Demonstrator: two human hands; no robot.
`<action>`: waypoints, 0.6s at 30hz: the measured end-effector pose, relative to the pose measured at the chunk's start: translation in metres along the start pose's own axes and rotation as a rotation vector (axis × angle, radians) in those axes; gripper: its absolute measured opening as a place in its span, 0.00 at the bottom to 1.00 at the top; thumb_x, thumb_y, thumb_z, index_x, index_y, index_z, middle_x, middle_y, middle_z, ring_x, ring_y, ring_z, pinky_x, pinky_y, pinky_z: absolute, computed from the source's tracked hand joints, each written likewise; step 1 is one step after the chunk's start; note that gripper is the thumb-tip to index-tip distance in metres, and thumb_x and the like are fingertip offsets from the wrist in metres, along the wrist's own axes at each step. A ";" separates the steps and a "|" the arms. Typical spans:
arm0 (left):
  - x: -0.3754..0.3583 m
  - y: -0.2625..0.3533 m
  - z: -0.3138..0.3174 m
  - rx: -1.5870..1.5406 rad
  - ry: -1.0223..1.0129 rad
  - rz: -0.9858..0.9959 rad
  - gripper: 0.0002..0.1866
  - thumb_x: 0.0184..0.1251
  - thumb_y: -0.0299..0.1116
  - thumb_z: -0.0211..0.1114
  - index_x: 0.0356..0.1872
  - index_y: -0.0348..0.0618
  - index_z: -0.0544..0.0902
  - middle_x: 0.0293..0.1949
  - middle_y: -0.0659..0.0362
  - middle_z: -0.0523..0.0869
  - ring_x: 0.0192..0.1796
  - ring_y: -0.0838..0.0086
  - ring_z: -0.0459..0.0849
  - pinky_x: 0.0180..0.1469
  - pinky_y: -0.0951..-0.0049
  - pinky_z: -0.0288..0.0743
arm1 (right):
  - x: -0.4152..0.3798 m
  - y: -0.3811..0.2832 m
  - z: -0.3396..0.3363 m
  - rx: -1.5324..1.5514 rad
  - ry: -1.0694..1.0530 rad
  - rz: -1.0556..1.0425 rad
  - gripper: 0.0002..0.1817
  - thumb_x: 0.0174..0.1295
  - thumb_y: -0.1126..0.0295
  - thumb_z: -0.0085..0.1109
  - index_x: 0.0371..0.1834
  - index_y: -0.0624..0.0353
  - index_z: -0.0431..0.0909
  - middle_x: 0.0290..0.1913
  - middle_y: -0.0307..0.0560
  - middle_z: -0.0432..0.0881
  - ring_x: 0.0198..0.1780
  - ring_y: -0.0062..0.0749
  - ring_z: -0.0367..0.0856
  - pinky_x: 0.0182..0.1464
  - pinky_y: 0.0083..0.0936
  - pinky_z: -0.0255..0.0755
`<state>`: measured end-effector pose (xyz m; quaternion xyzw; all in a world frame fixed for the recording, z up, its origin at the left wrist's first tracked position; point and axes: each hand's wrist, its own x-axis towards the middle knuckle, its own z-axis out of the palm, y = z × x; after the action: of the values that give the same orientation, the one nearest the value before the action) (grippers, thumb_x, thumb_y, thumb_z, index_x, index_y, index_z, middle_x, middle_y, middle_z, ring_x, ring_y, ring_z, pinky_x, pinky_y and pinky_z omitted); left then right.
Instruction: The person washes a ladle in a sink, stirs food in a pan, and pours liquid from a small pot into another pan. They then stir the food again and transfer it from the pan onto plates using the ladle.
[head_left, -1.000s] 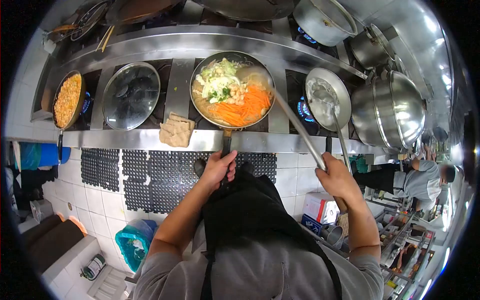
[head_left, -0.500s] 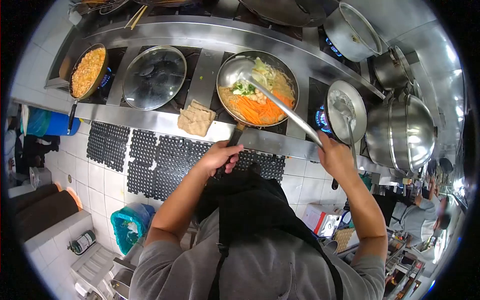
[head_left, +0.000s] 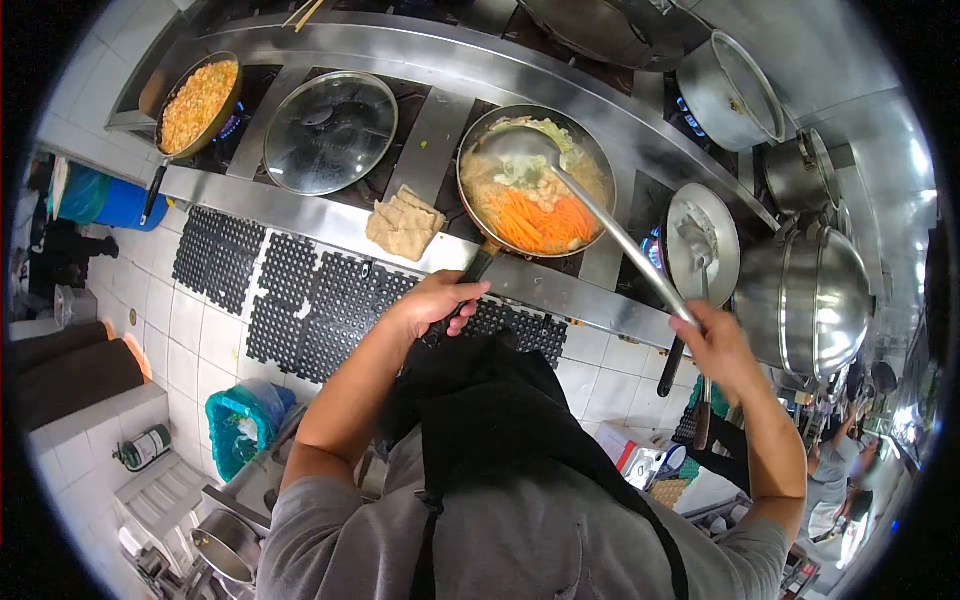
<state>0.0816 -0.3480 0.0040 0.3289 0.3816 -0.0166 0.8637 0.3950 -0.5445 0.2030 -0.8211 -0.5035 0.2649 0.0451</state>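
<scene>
My left hand is wrapped round the black handle of a frying pan on the stove. In the pan are orange carrot strips, pale green chopped vegetables and what look like thin noodles, partly veiled by steam. My right hand grips the end of a long metal ladle. The ladle's bowl is over the far left part of the pan; steam hides whether anything is in it. A folded beige cloth lies on the stove's front edge, left of the pan handle.
Left along the stove are a glass lid and a pan of orange-yellow diced food. At right, a light pan with a spoon in it sits by a lit burner, near large metal bowls. Black mats cover the floor.
My right hand has moved right and toward me, drawing the ladle's handle along. Steam has thickened over the pan. My left hand keeps its hold; the whole view has turned slightly.
</scene>
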 end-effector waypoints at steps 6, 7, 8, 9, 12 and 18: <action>0.004 -0.013 0.010 -0.031 0.011 0.046 0.14 0.73 0.40 0.65 0.36 0.41 0.71 0.21 0.63 0.72 0.16 0.78 0.69 0.16 0.74 0.61 | -0.033 -0.045 -0.001 0.855 -0.407 0.426 0.15 0.77 0.60 0.48 0.42 0.62 0.74 0.13 0.39 0.68 0.08 0.22 0.64 0.10 0.24 0.60; 0.005 -0.016 0.014 -0.042 0.019 0.060 0.15 0.73 0.41 0.65 0.35 0.41 0.71 0.21 0.63 0.72 0.16 0.78 0.69 0.17 0.74 0.62 | -0.039 -0.048 0.001 0.855 -0.403 0.435 0.15 0.77 0.60 0.48 0.42 0.62 0.74 0.13 0.39 0.68 0.08 0.22 0.64 0.10 0.24 0.60; 0.006 -0.019 0.018 -0.044 0.039 0.076 0.15 0.73 0.40 0.65 0.36 0.41 0.71 0.21 0.63 0.73 0.16 0.78 0.70 0.16 0.73 0.63 | -0.044 -0.052 0.002 0.922 -0.469 0.466 0.14 0.77 0.61 0.48 0.43 0.62 0.74 0.13 0.39 0.68 0.08 0.22 0.65 0.11 0.25 0.61; 0.008 -0.021 0.020 -0.043 0.029 0.072 0.15 0.73 0.40 0.65 0.36 0.41 0.71 0.21 0.63 0.73 0.16 0.78 0.70 0.16 0.73 0.63 | -0.047 -0.056 0.003 0.989 -0.534 0.497 0.14 0.77 0.61 0.48 0.43 0.62 0.74 0.13 0.39 0.68 0.08 0.23 0.65 0.11 0.25 0.62; 0.007 -0.023 0.029 -0.053 0.033 0.079 0.15 0.73 0.40 0.65 0.36 0.42 0.71 0.20 0.63 0.73 0.15 0.77 0.71 0.17 0.73 0.65 | -0.046 -0.058 0.029 0.668 -0.467 0.480 0.16 0.75 0.59 0.52 0.42 0.64 0.75 0.15 0.42 0.71 0.11 0.27 0.71 0.14 0.27 0.64; 0.013 -0.028 0.027 -0.073 -0.008 0.089 0.14 0.74 0.40 0.64 0.36 0.41 0.71 0.20 0.64 0.73 0.16 0.77 0.71 0.17 0.73 0.66 | -0.057 -0.060 0.042 0.216 -0.200 0.271 0.15 0.71 0.62 0.59 0.41 0.67 0.77 0.18 0.53 0.75 0.19 0.39 0.77 0.25 0.37 0.68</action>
<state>0.1007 -0.3825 -0.0066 0.3137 0.3635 0.0346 0.8765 0.3066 -0.5715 0.2092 -0.8415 -0.3588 0.4013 0.0465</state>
